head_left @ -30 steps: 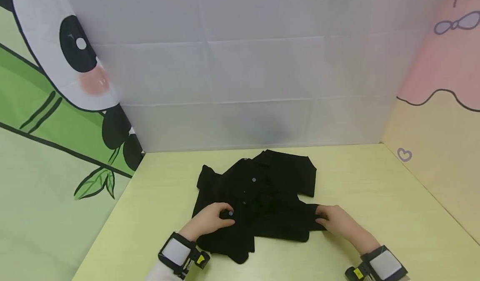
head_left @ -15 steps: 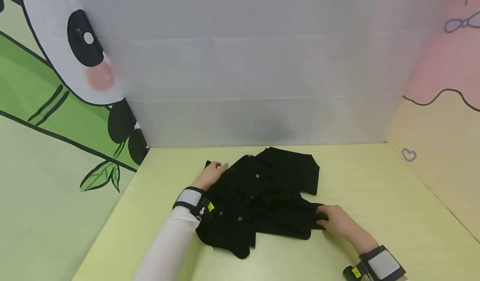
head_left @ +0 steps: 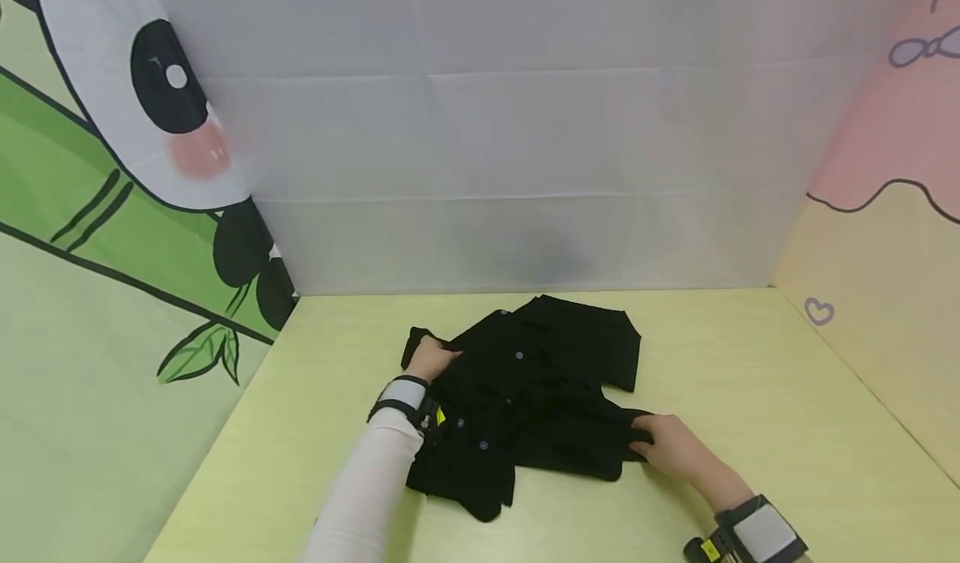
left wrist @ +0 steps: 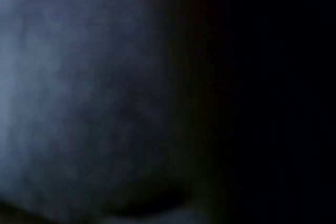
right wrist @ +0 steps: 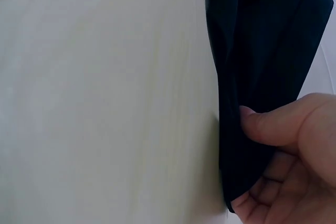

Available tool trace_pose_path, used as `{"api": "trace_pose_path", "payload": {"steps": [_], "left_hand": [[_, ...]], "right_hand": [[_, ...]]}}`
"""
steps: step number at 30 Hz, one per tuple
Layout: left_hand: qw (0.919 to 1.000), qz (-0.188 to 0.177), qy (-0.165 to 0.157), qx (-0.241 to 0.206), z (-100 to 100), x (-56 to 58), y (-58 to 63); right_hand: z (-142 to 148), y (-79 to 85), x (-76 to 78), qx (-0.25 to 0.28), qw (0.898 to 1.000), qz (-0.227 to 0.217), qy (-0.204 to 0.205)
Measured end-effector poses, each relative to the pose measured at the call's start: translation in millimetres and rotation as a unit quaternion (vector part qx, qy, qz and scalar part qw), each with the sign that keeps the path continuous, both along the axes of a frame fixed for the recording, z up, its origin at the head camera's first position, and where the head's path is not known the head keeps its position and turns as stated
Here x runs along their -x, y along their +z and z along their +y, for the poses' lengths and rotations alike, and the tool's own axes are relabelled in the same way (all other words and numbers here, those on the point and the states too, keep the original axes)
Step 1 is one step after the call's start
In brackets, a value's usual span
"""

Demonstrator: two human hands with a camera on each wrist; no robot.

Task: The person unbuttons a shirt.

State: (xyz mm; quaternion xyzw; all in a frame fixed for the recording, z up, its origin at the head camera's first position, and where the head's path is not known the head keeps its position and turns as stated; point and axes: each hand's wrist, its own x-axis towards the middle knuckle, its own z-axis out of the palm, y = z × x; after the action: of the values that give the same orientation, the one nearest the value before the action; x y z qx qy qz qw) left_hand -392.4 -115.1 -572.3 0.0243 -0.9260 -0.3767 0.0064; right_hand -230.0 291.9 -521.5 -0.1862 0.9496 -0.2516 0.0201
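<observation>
A black short-sleeved button-up shirt [head_left: 555, 363] lies rumpled on the pale yellow table, its small buttons facing up. My left hand [head_left: 429, 358] grips the cloth at the upper left, close to a sleeve [head_left: 415, 339]; its fingertips are hidden in the dark fabric. At the lower right, my right hand [head_left: 671, 444] pinches the end of the other sleeve. In the right wrist view the thumb [right wrist: 268, 125] lies on top of this black cloth [right wrist: 252, 150], with the fingers curled beneath. Dark blur fills the left wrist view.
The pale yellow table [head_left: 300, 446] extends around the shirt. A white sheet [head_left: 480, 146] hangs along the back edge. Patterned panels stand at both sides, a green one [head_left: 90, 354] at the left and a pink and cream one [head_left: 892, 271] at the right.
My left hand has moved from the shirt's lower front up to the upper left sleeve area, then slightly right, shifting the left edge inward. My right hand keeps its hold in nearly the same place.
</observation>
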Motion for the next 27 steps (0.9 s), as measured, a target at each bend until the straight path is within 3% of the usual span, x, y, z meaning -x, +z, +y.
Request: {"api": "trace_pose_path", "payload": {"steps": [1, 2, 4, 5, 7, 8, 10, 13, 16, 18, 22, 24, 27], "left_hand": [[0.9999, 0.015, -0.001, -0.008, -1.3, 2.9, -6.7], [0.9998, -0.005, 0.021, -0.005, 3.8, -0.7, 0.5], [0.9995, -0.002, 0.028, -0.017, 12.5, -10.2, 14.5], [0.9991, 0.002, 0.033, -0.026, 19.3, -18.0, 27.2], [0.9978, -0.003, 0.055, -0.037, 37.6, -37.8, 63.9], [0.9971, 0.008, 0.062, -0.043, 46.8, -47.6, 81.9], [0.9954, 0.054, 0.049, -0.063, 60.9, -60.4, 105.9], [0.9898, 0.119, -0.006, -0.078, 78.4, -72.1, 130.3], [0.9792, 0.163, -0.070, -0.099, 95.7, -84.6, 149.6], [0.9706, 0.189, -0.112, -0.098, 105.5, -93.2, 157.3], [0.9487, 0.240, -0.197, -0.058, 119.8, -115.9, 166.7], [0.9338, 0.272, -0.231, -0.028, 124.0, -127.4, 168.7], [0.9131, 0.308, -0.267, -0.005, 126.7, -142.4, 170.7]], "right_hand": [[-0.3, -0.6, -0.1, 0.001, 1.000, -0.002, -0.002], [-0.4, -1.3, -0.2, 0.001, 1.000, -0.004, -0.001], [-0.9, -2.6, -0.9, 0.003, 1.000, -0.012, -0.001], [-1.1, -3.6, -1.1, 0.004, 1.000, -0.016, -0.001], [-1.6, -4.4, -1.9, 0.007, 1.000, -0.022, 0.000], [-1.7, -4.7, -2.2, 0.009, 1.000, -0.022, 0.002], [-1.6, -5.3, -2.3, 0.006, 1.000, -0.023, 0.015], [-0.3, -3.6, -1.2, 0.010, 0.998, -0.033, 0.052], [1.8, 3.4, 2.0, 0.028, 0.993, -0.057, 0.098], [3.4, 11.2, 5.1, 0.053, 0.989, -0.070, 0.116], [9.0, 29.6, 10.0, 0.101, 0.985, -0.051, 0.132], [10.4, 38.3, 11.5, 0.135, 0.985, -0.022, 0.110], [9.5, 45.8, 15.9, 0.181, 0.982, 0.052, 0.033]]}}
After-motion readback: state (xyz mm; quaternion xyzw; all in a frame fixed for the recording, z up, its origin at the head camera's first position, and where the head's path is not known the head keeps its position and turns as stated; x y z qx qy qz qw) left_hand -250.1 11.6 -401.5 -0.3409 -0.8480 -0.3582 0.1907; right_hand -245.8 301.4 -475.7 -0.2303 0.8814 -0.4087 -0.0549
